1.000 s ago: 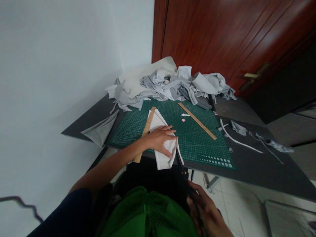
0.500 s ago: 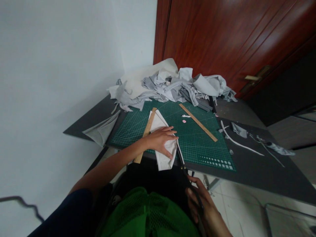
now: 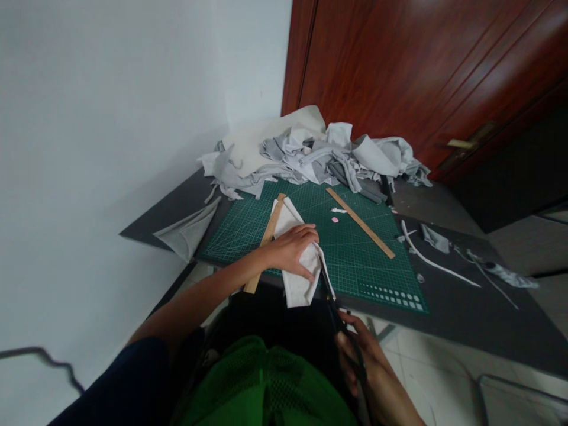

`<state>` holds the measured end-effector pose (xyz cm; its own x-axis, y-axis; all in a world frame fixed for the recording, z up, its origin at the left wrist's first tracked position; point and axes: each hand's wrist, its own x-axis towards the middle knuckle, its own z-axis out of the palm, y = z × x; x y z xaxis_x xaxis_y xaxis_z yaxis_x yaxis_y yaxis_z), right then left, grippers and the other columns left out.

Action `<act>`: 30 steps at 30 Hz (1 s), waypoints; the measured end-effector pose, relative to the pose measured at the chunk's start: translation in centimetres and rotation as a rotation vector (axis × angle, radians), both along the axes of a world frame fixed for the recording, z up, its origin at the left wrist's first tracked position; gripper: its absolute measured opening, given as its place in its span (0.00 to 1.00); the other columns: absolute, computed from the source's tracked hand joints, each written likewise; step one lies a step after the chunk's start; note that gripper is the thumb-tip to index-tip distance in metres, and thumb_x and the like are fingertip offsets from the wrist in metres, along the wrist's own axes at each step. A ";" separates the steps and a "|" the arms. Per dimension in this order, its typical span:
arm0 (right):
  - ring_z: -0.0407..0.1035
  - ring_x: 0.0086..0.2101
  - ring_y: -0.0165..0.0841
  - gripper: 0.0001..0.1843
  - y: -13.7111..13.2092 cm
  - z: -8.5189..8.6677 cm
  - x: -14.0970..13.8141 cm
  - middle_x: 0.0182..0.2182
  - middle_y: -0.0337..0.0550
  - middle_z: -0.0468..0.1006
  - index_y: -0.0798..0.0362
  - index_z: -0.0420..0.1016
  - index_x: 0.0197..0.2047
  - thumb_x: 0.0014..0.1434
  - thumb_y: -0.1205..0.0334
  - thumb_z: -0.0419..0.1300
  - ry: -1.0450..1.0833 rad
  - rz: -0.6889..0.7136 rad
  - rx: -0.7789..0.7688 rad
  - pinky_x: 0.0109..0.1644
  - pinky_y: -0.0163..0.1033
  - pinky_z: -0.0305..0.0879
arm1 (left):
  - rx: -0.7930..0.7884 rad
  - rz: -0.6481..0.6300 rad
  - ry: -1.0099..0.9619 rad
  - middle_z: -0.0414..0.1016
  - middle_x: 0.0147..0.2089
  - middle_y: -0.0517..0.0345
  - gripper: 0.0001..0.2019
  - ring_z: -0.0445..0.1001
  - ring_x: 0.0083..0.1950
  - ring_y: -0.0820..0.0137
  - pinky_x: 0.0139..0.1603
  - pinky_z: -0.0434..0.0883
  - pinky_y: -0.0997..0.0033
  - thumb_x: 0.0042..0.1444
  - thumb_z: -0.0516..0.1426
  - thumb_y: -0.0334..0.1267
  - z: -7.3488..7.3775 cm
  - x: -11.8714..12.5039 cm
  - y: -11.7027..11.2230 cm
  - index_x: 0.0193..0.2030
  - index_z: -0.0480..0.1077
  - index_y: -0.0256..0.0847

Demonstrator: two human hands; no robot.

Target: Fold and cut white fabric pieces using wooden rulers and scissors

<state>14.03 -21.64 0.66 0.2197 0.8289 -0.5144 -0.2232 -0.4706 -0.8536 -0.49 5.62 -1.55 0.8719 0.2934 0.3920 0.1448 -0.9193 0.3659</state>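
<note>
A folded piece of off-white cloth [image 3: 296,290] lies on the green cutting mat, its near end reaching past the table's front edge. My left hand [image 3: 293,247] rests on top of it, thumb stretched away from the fingers, pressing the cloth down. In my right hand [image 3: 361,349] is a pair of black scissors [image 3: 333,312], with the fingers wrapped round the handles. Their blades run along the cloth's right edge, where a narrow strip [image 3: 325,271] stands apart from the main piece. Beside the cloth on the left is a wooden ruler [image 3: 268,234], partly under my left forearm.
Cloth scraps [image 3: 306,154] are heaped at the back of the table. A second wooden ruler [image 3: 361,223] lies on the cutting mat [image 3: 373,272]. Small scraps [image 3: 437,238] and a white strip [image 3: 444,267] sit on the right. Another folded cloth [image 3: 189,231] overhangs the left edge.
My left hand's fingers have drawn in closer together on the cloth. The scissors have shifted slightly, and the strip at the cloth's edge stands out more. The view has moved a little.
</note>
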 end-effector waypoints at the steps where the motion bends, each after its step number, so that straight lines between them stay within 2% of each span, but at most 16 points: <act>1: 0.54 0.16 0.23 0.41 0.0 -0.2 0.0 0.20 0.25 0.62 0.49 0.62 0.62 0.53 0.37 0.68 0.002 0.005 -0.001 0.16 0.28 0.52 | 0.000 0.007 -0.012 0.69 0.60 0.41 0.41 0.57 0.72 0.48 0.72 0.57 0.49 0.40 0.71 0.61 0.1 0.0 0.0 0.57 0.69 0.40; 3: 0.55 0.16 0.24 0.41 -0.1 -0.6 -0.2 0.20 0.25 0.61 0.48 0.61 0.62 0.54 0.37 0.68 -0.006 -0.002 0.010 0.17 0.28 0.53 | 0.008 0.019 -0.015 0.69 0.59 0.42 0.34 0.59 0.70 0.48 0.71 0.59 0.49 0.43 0.71 0.59 0.1 -0.1 -0.1 0.52 0.73 0.41; 5: 0.55 0.16 0.23 0.40 -0.3 -0.9 -0.4 0.20 0.26 0.62 0.48 0.61 0.62 0.55 0.37 0.67 -0.018 -0.012 0.030 0.17 0.28 0.52 | 0.024 0.030 0.004 0.66 0.63 0.43 0.30 0.57 0.71 0.47 0.71 0.58 0.49 0.44 0.70 0.58 0.0 -0.2 -0.1 0.50 0.76 0.42; 8: 0.54 0.16 0.24 0.41 -0.3 -1.1 -0.6 0.20 0.25 0.61 0.48 0.60 0.63 0.55 0.36 0.67 -0.018 -0.008 0.028 0.16 0.28 0.51 | 0.032 0.062 0.050 0.58 0.71 0.44 0.34 0.50 0.75 0.44 0.73 0.55 0.45 0.44 0.69 0.62 -0.2 -0.3 -0.1 0.54 0.76 0.45; 11: 0.56 0.17 0.24 0.42 -0.2 -0.7 -0.7 0.20 0.25 0.61 0.48 0.60 0.63 0.55 0.36 0.67 -0.025 0.002 0.011 0.17 0.29 0.52 | 0.011 0.084 0.090 0.54 0.74 0.45 0.38 0.46 0.77 0.43 0.73 0.54 0.43 0.43 0.68 0.66 -0.3 -0.4 0.0 0.57 0.75 0.46; 21: 0.55 0.17 0.23 0.40 -0.3 -0.1 -1.5 0.21 0.28 0.65 0.48 0.61 0.63 0.56 0.36 0.66 -0.084 -0.045 0.016 0.17 0.28 0.52 | -0.028 0.106 0.120 0.54 0.75 0.43 0.43 0.41 0.78 0.43 0.74 0.50 0.41 0.40 0.68 0.68 -0.1 -0.4 -0.1 0.59 0.72 0.44; 24: 0.56 0.17 0.23 0.40 -0.2 0.1 -1.2 0.23 0.28 0.65 0.48 0.62 0.63 0.56 0.37 0.66 -0.091 -0.010 0.021 0.17 0.28 0.53 | -0.027 0.100 0.124 0.56 0.74 0.41 0.43 0.42 0.78 0.43 0.74 0.50 0.42 0.40 0.68 0.67 -0.1 -0.4 -0.1 0.59 0.72 0.43; 27: 0.55 0.17 0.23 0.39 -0.3 -0.3 -0.8 0.22 0.27 0.64 0.48 0.61 0.64 0.57 0.37 0.65 -0.090 0.022 0.020 0.17 0.28 0.54 | -0.013 0.102 0.126 0.57 0.74 0.41 0.44 0.43 0.78 0.43 0.74 0.50 0.42 0.40 0.69 0.67 -0.3 -0.4 -0.1 0.59 0.72 0.42; 30: 0.54 0.17 0.23 0.40 -0.5 -1.1 -0.8 0.22 0.28 0.66 0.47 0.61 0.64 0.56 0.37 0.66 -0.090 -0.008 0.036 0.16 0.28 0.52 | -0.008 0.105 0.120 0.59 0.73 0.42 0.43 0.44 0.78 0.43 0.74 0.50 0.42 0.40 0.68 0.67 -0.4 -0.4 0.0 0.59 0.72 0.44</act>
